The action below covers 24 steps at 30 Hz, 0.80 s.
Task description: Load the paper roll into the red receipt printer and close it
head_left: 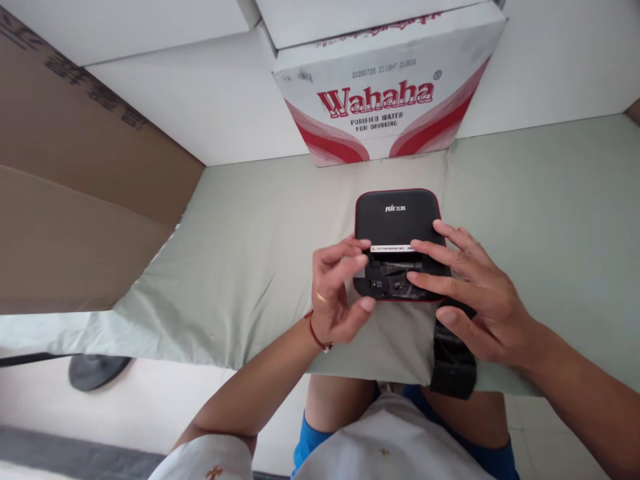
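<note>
A black device [397, 223] with rounded corners, a thin red edge and a white FEIE logo lies on the green cloth. Below a white label strip [393, 249], its lower part shows an uncovered recess [395, 277] with shiny clear plastic inside. My left hand [337, 290] is at the device's left side, thumb and fingers apart, fingertips by the strip's left end. On the right, my right hand [475, 290] spreads its fingers over the device. One fingertip rests near the strip's right end, another over the recess. Neither hand grips anything visible.
A black glossy piece [454, 353] hangs over the front edge of the cloth-covered table [270, 247], under my right hand. Behind the device stands a white and red Wahaha water carton [380, 107]. A large brown cardboard box [85, 173] occupies the left.
</note>
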Each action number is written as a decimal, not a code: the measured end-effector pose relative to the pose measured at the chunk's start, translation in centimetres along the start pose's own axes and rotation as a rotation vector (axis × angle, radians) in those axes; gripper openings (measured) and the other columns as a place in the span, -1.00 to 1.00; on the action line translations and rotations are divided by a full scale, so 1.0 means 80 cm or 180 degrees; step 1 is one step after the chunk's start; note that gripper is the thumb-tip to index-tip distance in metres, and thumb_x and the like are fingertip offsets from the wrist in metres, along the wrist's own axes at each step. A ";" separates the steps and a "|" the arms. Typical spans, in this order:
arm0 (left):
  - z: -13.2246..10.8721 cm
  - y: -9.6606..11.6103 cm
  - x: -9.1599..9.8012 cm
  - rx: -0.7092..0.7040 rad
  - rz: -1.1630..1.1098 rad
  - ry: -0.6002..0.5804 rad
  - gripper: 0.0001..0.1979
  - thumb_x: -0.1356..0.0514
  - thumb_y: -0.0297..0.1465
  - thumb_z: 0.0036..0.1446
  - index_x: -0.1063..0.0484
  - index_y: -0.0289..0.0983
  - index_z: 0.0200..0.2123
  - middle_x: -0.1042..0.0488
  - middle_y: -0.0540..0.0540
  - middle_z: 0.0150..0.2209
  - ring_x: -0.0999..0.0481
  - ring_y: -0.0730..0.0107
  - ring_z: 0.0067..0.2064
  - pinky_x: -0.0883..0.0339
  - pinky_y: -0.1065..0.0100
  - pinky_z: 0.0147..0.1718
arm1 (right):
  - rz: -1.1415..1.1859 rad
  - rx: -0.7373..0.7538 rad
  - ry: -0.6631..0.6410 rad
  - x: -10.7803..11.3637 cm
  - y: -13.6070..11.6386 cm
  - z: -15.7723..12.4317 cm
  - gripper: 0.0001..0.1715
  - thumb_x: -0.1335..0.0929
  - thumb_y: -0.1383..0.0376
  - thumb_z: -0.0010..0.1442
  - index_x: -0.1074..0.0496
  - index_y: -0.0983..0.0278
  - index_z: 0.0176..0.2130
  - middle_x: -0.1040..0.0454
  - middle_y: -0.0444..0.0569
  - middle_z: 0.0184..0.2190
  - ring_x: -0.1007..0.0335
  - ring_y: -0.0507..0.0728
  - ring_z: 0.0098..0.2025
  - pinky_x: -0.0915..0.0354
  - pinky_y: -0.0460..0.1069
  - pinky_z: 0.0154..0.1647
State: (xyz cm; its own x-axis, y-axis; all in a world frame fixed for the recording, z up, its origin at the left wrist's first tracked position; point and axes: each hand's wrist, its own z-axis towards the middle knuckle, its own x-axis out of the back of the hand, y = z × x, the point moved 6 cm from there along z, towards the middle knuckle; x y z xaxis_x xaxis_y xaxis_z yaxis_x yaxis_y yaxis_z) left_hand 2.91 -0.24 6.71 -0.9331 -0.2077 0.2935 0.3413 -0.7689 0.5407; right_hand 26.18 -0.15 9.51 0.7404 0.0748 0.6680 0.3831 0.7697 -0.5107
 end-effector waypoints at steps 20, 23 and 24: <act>-0.003 -0.067 -0.005 0.1128 -0.1243 -0.0057 -0.38 -0.34 -0.09 0.34 -0.32 0.09 0.40 -0.63 -0.08 0.32 -0.40 0.09 0.57 -0.22 -0.11 0.57 | -0.0423 0.0340 0.0643 -0.005 -0.010 -0.007 -0.66 -0.44 0.24 0.44 -0.64 0.17 0.16 -0.64 0.16 0.24 -0.44 0.41 0.39 -0.34 0.46 0.48; -0.001 -0.075 -0.006 0.1462 -0.1194 -0.0123 -0.14 -0.39 0.09 0.22 -0.18 0.19 0.51 -0.34 -0.07 0.58 -0.28 0.00 0.63 -0.24 -0.11 0.58 | -0.0568 0.0439 0.0879 0.003 -0.017 -0.011 -0.66 -0.46 0.16 0.41 -0.67 0.04 0.15 -0.69 0.03 -0.05 -0.51 0.35 0.16 -0.48 0.37 0.29; -0.001 -0.078 -0.007 0.1608 -0.1217 -0.0193 -0.05 -0.38 0.14 0.19 -0.11 0.22 0.55 -0.22 -0.06 0.64 -0.24 -0.02 0.66 -0.26 -0.11 0.57 | -0.0608 0.0432 0.0885 0.005 -0.018 -0.011 -0.66 -0.46 0.16 0.42 -0.67 0.01 0.14 -0.69 0.01 -0.11 -0.51 0.35 0.10 -0.50 0.35 0.21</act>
State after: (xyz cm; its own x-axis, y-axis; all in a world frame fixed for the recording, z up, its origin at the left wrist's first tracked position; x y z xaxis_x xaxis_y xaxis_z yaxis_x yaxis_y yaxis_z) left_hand 1.27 4.63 3.15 -0.9966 0.0710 0.0423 0.0105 -0.3987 0.9170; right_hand 26.42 -1.78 10.03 0.7916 -0.2393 0.5623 0.4660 0.8316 -0.3021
